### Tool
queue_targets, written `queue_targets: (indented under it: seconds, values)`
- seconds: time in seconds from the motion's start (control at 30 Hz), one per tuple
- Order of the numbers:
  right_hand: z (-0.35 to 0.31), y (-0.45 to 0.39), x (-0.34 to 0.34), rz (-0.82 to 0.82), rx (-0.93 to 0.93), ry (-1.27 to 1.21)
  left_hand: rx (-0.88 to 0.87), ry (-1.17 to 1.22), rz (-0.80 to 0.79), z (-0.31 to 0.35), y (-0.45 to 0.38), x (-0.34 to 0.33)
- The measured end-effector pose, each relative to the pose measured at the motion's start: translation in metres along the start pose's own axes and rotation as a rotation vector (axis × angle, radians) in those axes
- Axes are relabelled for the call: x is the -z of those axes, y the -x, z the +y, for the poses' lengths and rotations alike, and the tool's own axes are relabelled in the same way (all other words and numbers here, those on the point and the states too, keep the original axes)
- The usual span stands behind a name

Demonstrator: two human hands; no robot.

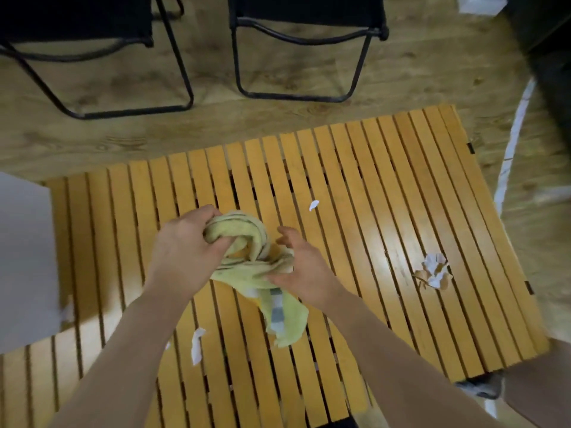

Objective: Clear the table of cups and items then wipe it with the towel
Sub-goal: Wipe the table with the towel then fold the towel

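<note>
Gripping the towel (247, 261) in both hands (182, 245) (296, 270), the person should bunch it firmly before sweeping scraps (432, 270) off the table (386, 180).

Beyond my counter stand two black folding chairs on the wooden floor (278, 118): the left chair (92, 41) and the right chair (309, 26), side by side. Left of the left chair's feet, nearer me, sits a pale grey box (24, 257). Right of the right chair lies a white strip (513, 143) along the floor, with a dark shape (543, 41) past it.
</note>
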State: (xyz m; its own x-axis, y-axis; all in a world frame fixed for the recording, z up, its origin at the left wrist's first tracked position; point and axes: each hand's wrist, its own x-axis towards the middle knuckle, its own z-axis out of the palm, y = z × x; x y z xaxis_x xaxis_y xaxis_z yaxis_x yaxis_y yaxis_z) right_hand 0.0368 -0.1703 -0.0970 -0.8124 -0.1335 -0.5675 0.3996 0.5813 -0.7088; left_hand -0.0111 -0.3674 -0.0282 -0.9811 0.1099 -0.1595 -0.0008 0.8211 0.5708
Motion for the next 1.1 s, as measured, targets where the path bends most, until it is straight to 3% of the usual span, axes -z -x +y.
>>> queue_targets:
  seconds: [0.13, 0.23, 0.27, 0.37, 0.43, 0.5, 0.63, 0.73, 0.8, 0.93, 1.0, 1.1]
  values:
    - [0.002, -0.018, -0.020, -0.072, -0.030, 0.125, 0.128, 0.088, 0.080, 0.001, -0.002, 0.032]
    - [-0.015, -0.022, -0.029, -0.041, 0.130, 0.488, 0.340, 0.166, 0.234, -0.005, -0.001, 0.048]
    - [-0.021, -0.021, -0.029, -0.020, 0.169, 0.506, 0.444, 0.216, 0.302, -0.010, 0.001, 0.052]
    - [-0.047, -0.013, -0.014, 0.070, 0.194, 0.208, 0.822, 0.389, 0.383, -0.046, 0.006, 0.060]
    - [-0.071, -0.002, 0.012, 0.103, 0.179, 0.057, 1.048, 0.687, 0.357, -0.071, 0.011, 0.065]
    - [-0.099, 0.013, 0.044, 0.071, 0.210, 0.029, 1.173, 0.929, 0.312, -0.087, 0.020, 0.065]
    - [-0.158, 0.034, 0.098, -0.221, 0.202, 0.277, 1.253, 0.914, 0.204, -0.096, 0.038, 0.055]
    - [-0.182, 0.025, 0.108, -0.426, 0.087, 0.465, 1.370, 0.951, -0.027, -0.097, 0.045, 0.051]
    - [-0.187, 0.009, 0.101, -0.529, -0.008, 0.545, 1.382, 0.846, -0.204, -0.104, 0.051, 0.052]
    - [-0.174, -0.041, 0.061, -0.710, -0.185, 0.544, 1.334, 0.509, -0.301, -0.133, 0.063, 0.078]
    - [-0.156, -0.068, 0.029, -0.711, -0.236, 0.579, 1.295, 0.422, -0.407, -0.143, 0.064, 0.095]
    - [-0.127, -0.097, -0.029, -0.522, -0.169, 0.555, 1.254, 0.338, -0.549, -0.151, 0.062, 0.104]
